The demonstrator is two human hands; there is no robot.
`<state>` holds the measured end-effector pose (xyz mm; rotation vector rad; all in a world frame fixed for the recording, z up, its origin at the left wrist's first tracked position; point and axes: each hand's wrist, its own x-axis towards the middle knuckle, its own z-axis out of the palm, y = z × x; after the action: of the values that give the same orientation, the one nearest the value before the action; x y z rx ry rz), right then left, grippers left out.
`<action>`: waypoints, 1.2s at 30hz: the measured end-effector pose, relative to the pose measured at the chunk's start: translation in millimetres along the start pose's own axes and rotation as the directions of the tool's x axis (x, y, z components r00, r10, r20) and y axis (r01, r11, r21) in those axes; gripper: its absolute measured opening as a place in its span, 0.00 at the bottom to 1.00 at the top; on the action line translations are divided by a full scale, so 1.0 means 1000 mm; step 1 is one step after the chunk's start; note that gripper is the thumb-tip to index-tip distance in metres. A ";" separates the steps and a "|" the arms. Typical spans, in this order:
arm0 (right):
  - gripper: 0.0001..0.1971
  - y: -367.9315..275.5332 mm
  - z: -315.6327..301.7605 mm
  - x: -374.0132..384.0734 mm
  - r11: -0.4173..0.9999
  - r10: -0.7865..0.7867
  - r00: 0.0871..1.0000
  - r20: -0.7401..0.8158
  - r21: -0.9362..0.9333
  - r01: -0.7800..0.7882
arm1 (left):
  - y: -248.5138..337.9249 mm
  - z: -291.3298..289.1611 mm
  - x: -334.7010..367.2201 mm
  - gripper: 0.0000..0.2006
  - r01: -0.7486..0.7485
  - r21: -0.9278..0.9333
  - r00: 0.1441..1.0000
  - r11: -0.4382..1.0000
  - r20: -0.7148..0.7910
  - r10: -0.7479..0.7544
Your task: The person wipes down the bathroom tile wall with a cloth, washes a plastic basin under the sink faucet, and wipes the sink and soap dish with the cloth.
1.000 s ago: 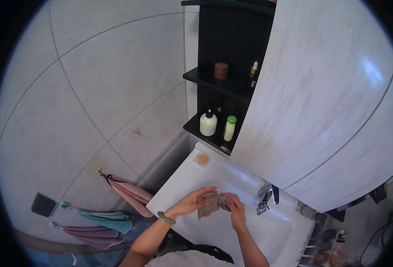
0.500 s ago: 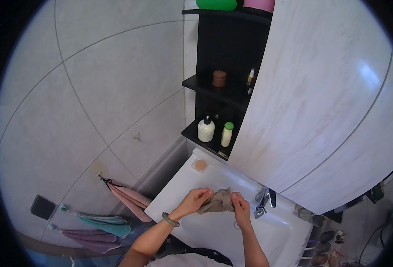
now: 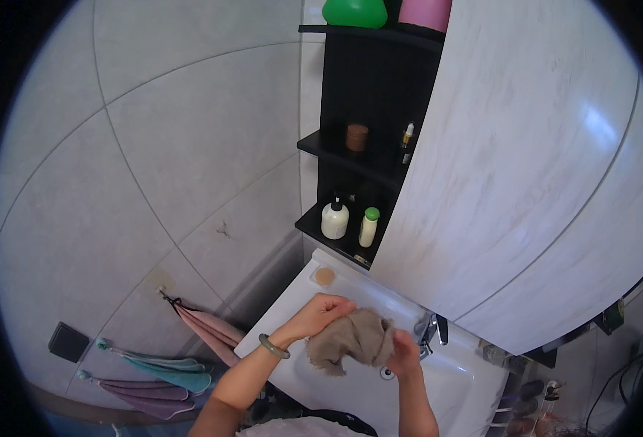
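Observation:
Over the white washbasin [image 3: 430, 397] I hold a crumpled grey-brown cloth [image 3: 354, 336] with frayed edges. My left hand [image 3: 323, 313] grips its upper left part, thumb pressed on top; a greenish bangle circles that wrist. At the cloth's right edge my right hand [image 3: 404, 353] pinches it, fingers partly hidden behind the fabric. The cloth hangs loosely spread between both hands. Just right of it stands a chrome faucet [image 3: 430, 331], its base close to my right hand. A round drain [image 3: 387, 373] shows below the cloth.
A tan soap bar [image 3: 325, 276] lies at the basin's far left corner. Black shelves [image 3: 350, 156] behind it bear a white pump bottle [image 3: 334, 220] and a green-capped bottle [image 3: 368, 227]. Towels [image 3: 208, 328] hang on the left wall. A marbled cabinet front [image 3: 525, 146] rises at the right.
The cloth, bunched and twisted between my hands before, is now opened out wider and hangs lower. My right hand has moved slightly right and down; the view has tilted a little.

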<state>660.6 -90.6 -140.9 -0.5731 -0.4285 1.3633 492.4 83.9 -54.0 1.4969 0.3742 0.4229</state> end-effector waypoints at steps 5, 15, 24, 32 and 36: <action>0.32 0.021 0.017 0.011 0.760 0.140 0.965 -0.221 -0.601 -0.247 | -0.010 -0.004 0.036 0.14 -0.087 0.297 0.995 0.951 0.075 0.067; 0.25 0.031 -0.014 0.009 0.932 0.031 0.999 0.035 0.359 -0.041 | -0.055 -0.068 0.131 0.34 0.041 0.798 0.490 0.601 -0.540 0.684; 0.23 0.035 0.032 0.042 0.731 -0.249 0.921 -0.299 -0.681 -0.023 | -0.043 -0.038 0.103 0.37 -0.043 0.808 0.589 0.587 -0.454 0.669; 0.24 0.062 0.031 0.064 0.467 -0.417 0.904 -0.091 -0.875 0.128 | -0.033 0.014 -0.038 0.34 -0.307 0.641 0.798 0.704 -0.230 0.557; 0.28 0.058 0.034 0.076 0.630 -0.283 0.959 -0.009 -0.756 0.179 | -0.016 0.000 -0.045 0.34 -0.405 0.670 0.789 0.622 -0.088 0.608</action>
<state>607.5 -5.1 -152.6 -1.2408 -0.9504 0.8402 454.0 61.5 -71.1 2.2159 0.3354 1.0943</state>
